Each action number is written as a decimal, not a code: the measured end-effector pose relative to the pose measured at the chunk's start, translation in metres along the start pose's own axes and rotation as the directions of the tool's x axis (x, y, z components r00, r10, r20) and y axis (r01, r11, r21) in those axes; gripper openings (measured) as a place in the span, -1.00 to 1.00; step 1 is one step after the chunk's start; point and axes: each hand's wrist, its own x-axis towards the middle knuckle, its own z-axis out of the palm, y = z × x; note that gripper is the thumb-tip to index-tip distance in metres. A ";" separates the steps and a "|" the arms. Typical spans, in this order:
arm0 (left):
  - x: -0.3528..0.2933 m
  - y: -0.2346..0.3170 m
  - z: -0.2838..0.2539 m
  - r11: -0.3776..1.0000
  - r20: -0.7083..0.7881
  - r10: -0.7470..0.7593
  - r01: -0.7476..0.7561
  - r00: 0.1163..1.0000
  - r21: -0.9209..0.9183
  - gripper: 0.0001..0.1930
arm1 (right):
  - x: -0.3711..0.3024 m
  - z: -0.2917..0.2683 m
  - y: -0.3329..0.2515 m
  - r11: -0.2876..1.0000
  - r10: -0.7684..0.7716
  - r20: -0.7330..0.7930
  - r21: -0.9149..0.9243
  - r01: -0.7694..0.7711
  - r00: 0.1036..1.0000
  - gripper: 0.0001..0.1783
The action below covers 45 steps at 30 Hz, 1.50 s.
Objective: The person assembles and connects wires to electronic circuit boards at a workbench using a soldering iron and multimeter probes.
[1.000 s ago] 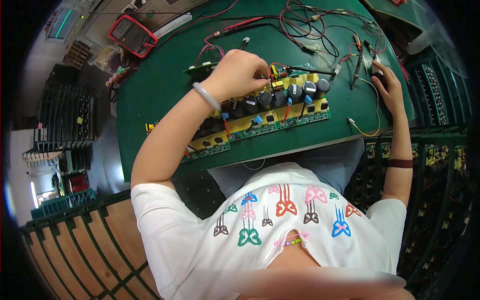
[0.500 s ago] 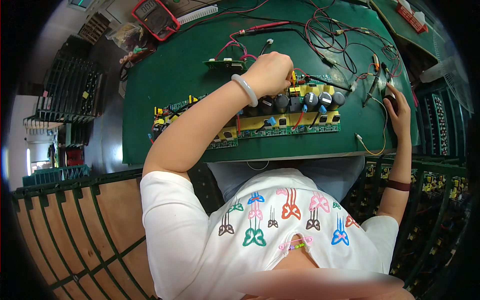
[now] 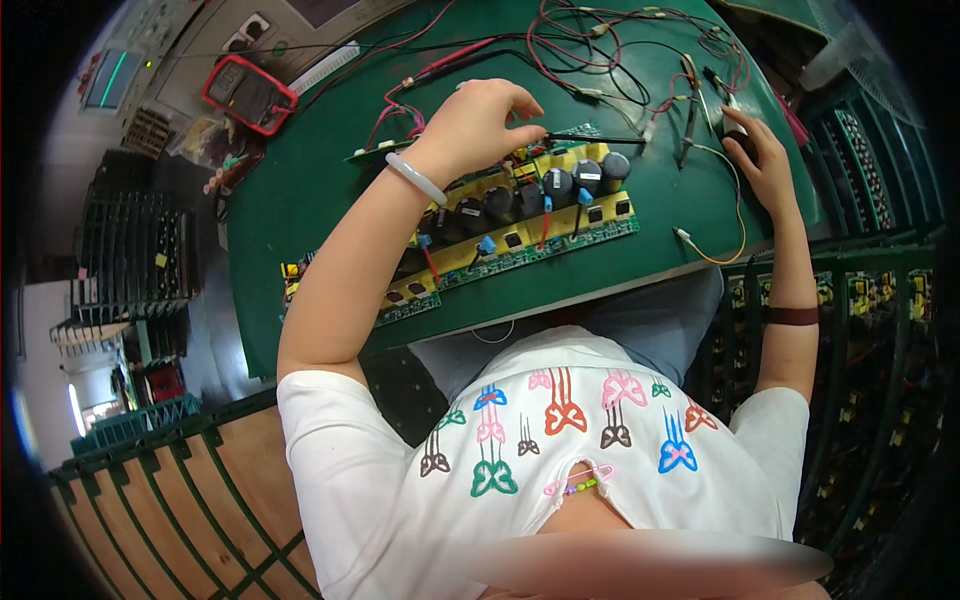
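Note:
My left hand [image 3: 485,125], a pale bangle at its wrist, hovers over the far edge of a long circuit board [image 3: 590,222]. Its thumb and forefinger are apart, with the thumb tip close beside the end of a black lead [image 3: 598,139]; whether they touch, I cannot tell. The other fingers are partly hidden. Round dark capacitors [image 3: 558,186], yellow parts and small blue connectors [image 3: 487,246] fill the board. At the table's right side my right hand [image 3: 768,165] curls over a dark rounded object [image 3: 742,143], mostly covered by the fingers.
Tangled red and black leads [image 3: 620,60] lie across the far right of the green table [image 3: 480,310]. A red multimeter [image 3: 250,95] stands at the far left. Close to my right hand are thin probes [image 3: 691,115] and a yellow wire [image 3: 742,215]. Green racks [image 3: 870,300] flank the right.
The whole view has shifted and turned a little. My left hand's thumb and forefinger, earlier together at the board's far edge, now stand apart. My right hand stays on the dark object.

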 end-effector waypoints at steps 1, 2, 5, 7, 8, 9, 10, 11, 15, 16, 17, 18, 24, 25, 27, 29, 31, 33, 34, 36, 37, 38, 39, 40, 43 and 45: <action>0.004 -0.003 0.005 0.999 -0.009 0.042 -0.042 0.999 0.018 -0.77 | 0.001 -0.002 -0.002 0.999 0.031 0.019 -0.023 -0.030 0.999 -0.55; 0.007 -0.004 0.009 0.996 -0.019 0.085 -0.084 0.996 0.037 -0.78 | 0.001 -0.002 -0.003 0.999 0.040 0.015 -0.023 -0.040 0.999 -0.55; 0.016 0.002 0.013 1.000 0.100 0.020 -0.019 0.995 -0.011 -0.83 | 0.001 -0.002 -0.001 0.999 0.042 0.010 -0.016 -0.042 0.999 -0.54; 0.018 0.006 0.013 1.000 0.117 0.011 -0.010 0.993 -0.010 -0.84 | -0.001 0.000 0.003 1.000 0.017 0.003 -0.007 -0.017 1.000 -0.53; 0.017 0.007 0.012 1.000 0.126 -0.006 0.007 0.992 -0.007 -0.86 | 0.000 0.001 0.004 1.000 0.024 -0.001 -0.009 -0.024 1.000 -0.53; 0.018 0.008 0.013 1.000 0.111 0.014 -0.016 0.994 0.017 -0.87 | -0.002 0.001 0.006 0.999 0.018 -0.007 -0.026 -0.018 1.000 -0.53; 0.019 0.010 0.013 1.000 0.117 0.025 -0.027 0.993 0.013 -0.87 | -0.003 0.001 0.008 0.999 0.012 -0.013 -0.044 -0.012 1.000 -0.52; 0.020 0.012 0.012 1.000 0.134 0.010 -0.011 0.991 0.008 -0.87 | -0.004 0.004 0.015 1.000 -0.016 -0.064 0.001 0.016 0.998 -0.52; 0.029 0.022 0.022 0.990 0.069 0.131 -0.126 0.989 -0.070 -0.81 | -0.002 -0.002 0.005 0.998 -0.065 -0.162 -0.034 0.060 0.985 -0.61; 0.033 0.028 0.025 0.981 0.047 0.140 -0.132 0.989 -0.140 -0.76 | -0.002 -0.004 0.001 0.998 -0.057 -0.170 -0.041 0.051 0.984 -0.61; 0.040 0.035 0.030 0.979 0.051 0.154 -0.146 0.987 -0.143 -0.76 | -0.002 -0.006 -0.004 0.996 -0.091 -0.201 -0.038 0.085 0.975 -0.69; 0.048 0.042 0.034 0.985 0.101 0.125 -0.112 0.987 -0.130 -0.72 | 0.001 -0.006 -0.012 0.992 -0.127 -0.230 -0.034 0.122 0.965 -0.75; 0.080 0.075 0.066 0.990 0.161 -0.001 -0.021 0.987 0.137 -0.61 | 0.022 0.008 -0.077 0.937 -0.345 -0.112 -0.088 0.337 0.932 -0.90; 0.083 0.071 0.069 0.984 0.151 0.024 -0.050 0.988 0.171 -0.62 | 0.025 0.011 -0.080 0.910 -0.412 -0.090 -0.084 0.405 0.907 -0.88; 0.087 0.065 0.067 0.975 0.144 0.051 -0.081 0.988 0.209 -0.63 | 0.029 0.017 -0.078 0.902 -0.429 -0.065 -0.083 0.424 0.901 -0.87; 0.084 0.062 0.049 0.992 0.149 0.082 -0.094 0.985 0.078 -0.68 | 0.029 0.021 -0.077 0.898 -0.427 -0.005 -0.114 0.424 0.904 -0.82; 0.076 0.061 0.030 0.989 0.130 0.118 -0.105 0.985 -0.103 -0.78 | 0.034 0.024 -0.083 0.887 -0.449 -0.050 -0.144 0.439 0.892 -0.79; 0.069 0.056 0.010 0.976 0.133 0.137 -0.111 0.982 -0.186 -0.81 | 0.042 0.032 -0.091 0.872 -0.477 -0.094 -0.171 0.458 0.874 -0.77; 0.067 0.050 0.006 0.978 0.137 0.134 -0.109 0.981 -0.180 -0.81 | 0.046 0.036 -0.094 0.863 -0.498 -0.119 -0.165 0.477 0.859 -0.77; 0.061 0.036 0.004 0.889 0.077 0.111 -0.064 0.991 -0.454 -0.77 | 0.054 0.045 -0.099 0.853 -0.520 -0.151 -0.154 0.499 0.841 -0.76; 0.057 0.032 0.004 0.862 0.031 0.111 -0.081 0.993 -0.501 -0.75 | 0.057 0.050 -0.101 0.864 -0.503 -0.164 -0.121 0.489 0.848 -0.76; 0.054 0.028 0.003 0.866 0.032 0.107 -0.077 0.994 -0.495 -0.75 | 0.060 0.054 -0.102 0.874 -0.486 -0.176 -0.088 0.478 0.856 -0.76; 0.050 0.030 0.002 0.829 -0.002 0.070 -0.059 0.998 -0.556 -0.75 | 0.062 0.056 -0.103 0.874 -0.486 -0.179 -0.083 0.479 0.855 -0.76; 0.046 0.033 0.002 0.787 -0.033 0.030 -0.044 0.999 -0.615 -0.74 | 0.064 0.056 -0.104 0.893 -0.445 -0.177 -0.011 0.450 0.878 -0.76; 0.039 0.044 -0.001 0.864 -0.116 0.034 -0.088 0.993 -0.495 -0.70 | 0.070 0.054 -0.107 0.904 -0.387 -0.177 0.122 0.410 0.905 -0.77; 0.038 0.044 0.002 0.898 -0.186 0.049 -0.125 0.981 -0.422 -0.70 | 0.075 0.052 -0.108 0.883 -0.403 -0.211 0.166 0.439 0.891 -0.79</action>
